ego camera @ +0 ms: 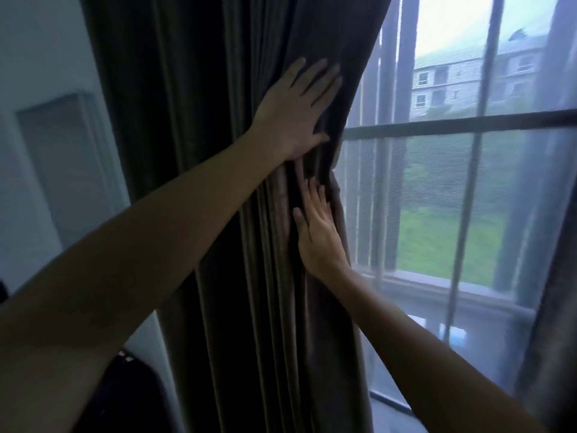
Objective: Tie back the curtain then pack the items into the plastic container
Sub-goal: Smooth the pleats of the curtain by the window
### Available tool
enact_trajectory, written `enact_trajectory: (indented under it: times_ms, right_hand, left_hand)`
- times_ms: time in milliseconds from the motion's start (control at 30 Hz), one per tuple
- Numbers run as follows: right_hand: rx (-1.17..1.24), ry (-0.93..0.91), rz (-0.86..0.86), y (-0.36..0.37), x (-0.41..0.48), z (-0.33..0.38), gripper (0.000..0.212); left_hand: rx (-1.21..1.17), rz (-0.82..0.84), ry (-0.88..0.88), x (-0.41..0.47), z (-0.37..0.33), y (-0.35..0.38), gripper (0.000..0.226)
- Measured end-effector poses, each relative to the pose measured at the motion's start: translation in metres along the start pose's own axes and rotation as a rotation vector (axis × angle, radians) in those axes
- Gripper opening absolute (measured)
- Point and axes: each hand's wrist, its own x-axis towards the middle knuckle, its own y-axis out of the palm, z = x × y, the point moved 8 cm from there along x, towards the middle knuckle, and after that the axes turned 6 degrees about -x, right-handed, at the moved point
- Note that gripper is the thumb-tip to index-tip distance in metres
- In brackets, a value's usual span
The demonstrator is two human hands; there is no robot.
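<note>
A dark brown curtain hangs gathered in folds at the left of the window. My left hand lies flat on the upper folds, fingers straight and spread, pressing the cloth leftward. Lower down, my right hand rests against the curtain's right edge with straight fingers pointing up. The cloth pinches in at a waist between the two hands. No tie-back and no plastic container are in view.
The barred window fills the right side, with a sill below and grass and a building outside. A second curtain hangs at the far right. A white wall stands left, and a dark object sits at the bottom left.
</note>
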Motion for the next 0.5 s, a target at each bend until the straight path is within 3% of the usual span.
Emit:
enact_trajectory:
  times_ms: [200, 500]
  right_hand:
    - [0.076, -0.055, 0.07, 0.069, 0.032, 0.02, 0.05]
    - [0.143, -0.116, 0.15, 0.171, 0.09, 0.055, 0.051]
  left_hand:
    - [0.113, 0.034, -0.053, -0.026, 0.054, 0.045, 0.081]
    - [0.177, 0.122, -0.11, -0.062, 0.147, 0.11, 0.096]
